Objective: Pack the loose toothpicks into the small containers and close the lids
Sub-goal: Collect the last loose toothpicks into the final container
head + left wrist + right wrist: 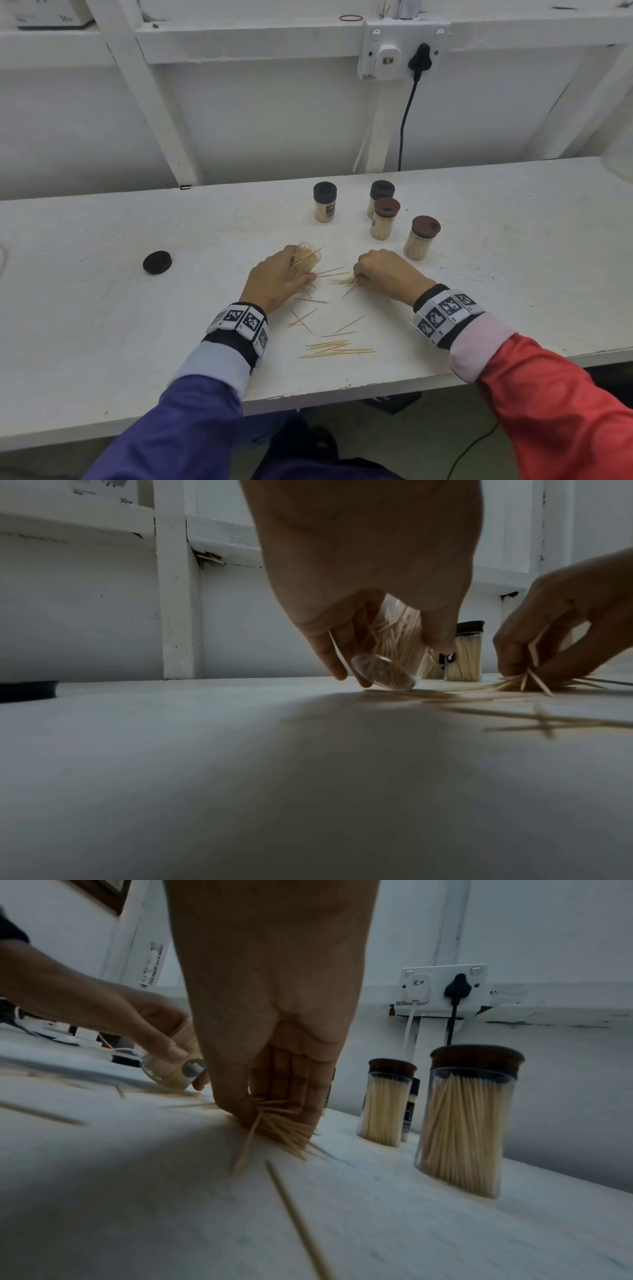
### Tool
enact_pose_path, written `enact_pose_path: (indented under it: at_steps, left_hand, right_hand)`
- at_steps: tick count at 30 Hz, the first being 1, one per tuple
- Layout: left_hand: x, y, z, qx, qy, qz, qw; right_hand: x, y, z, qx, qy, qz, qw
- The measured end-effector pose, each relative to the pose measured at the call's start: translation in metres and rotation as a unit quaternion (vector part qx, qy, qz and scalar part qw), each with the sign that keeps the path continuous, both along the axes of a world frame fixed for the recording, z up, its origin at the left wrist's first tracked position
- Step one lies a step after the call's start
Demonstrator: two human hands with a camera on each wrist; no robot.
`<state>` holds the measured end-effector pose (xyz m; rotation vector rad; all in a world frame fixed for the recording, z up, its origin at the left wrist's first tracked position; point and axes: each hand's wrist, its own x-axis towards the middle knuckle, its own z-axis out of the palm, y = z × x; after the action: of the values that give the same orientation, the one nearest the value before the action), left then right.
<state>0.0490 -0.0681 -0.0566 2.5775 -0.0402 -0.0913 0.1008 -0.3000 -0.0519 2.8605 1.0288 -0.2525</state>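
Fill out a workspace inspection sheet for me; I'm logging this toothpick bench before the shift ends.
Surface: white table, scuffed, front edge chipped.
Job's things: open container, tilted, partly filled; four lidded containers upright behind, full; loose toothpicks scattered near the front edge; black lid lying apart at left.
Clutter: red rubber band on the upper ledge.
Hands: left hand grips the open container; right hand pinches a bunch of toothpicks against the table.
Cables: black cable hangs from a plug in the wall socket to behind the table.
Surroundings: white framed wall, shelf box at top left.
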Motion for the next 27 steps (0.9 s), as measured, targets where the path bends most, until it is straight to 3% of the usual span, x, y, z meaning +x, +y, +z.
enact_pose_path:
  at_steps: [6,20,23,27]
  left_hand:
    - [-0.001,0.000,0.000,-0.004,0.000,-0.002,1.000]
    - [0.000,-0.001,0.000,-0.006,-0.022,-0.014,1.000]
    - [0.002,0.001,-0.004,0.015,-0.051,-0.029,0.998]
    - [0.006,0.005,-0.009,0.055,-0.067,-0.041,0.995]
  right_hand:
    - [-0.003,0.010,-0.001,-0.014,0.005,-0.016,1.000]
    - [-0.003,0.002,0.005,0.073,0.049,-0.051,0.995]
    - [-0.001,-0.002,0.014,0.102,0.046,-0.071,0.991]
    - [0.005,-0.002,0.032,0.152,0.102,-0.107,0.977]
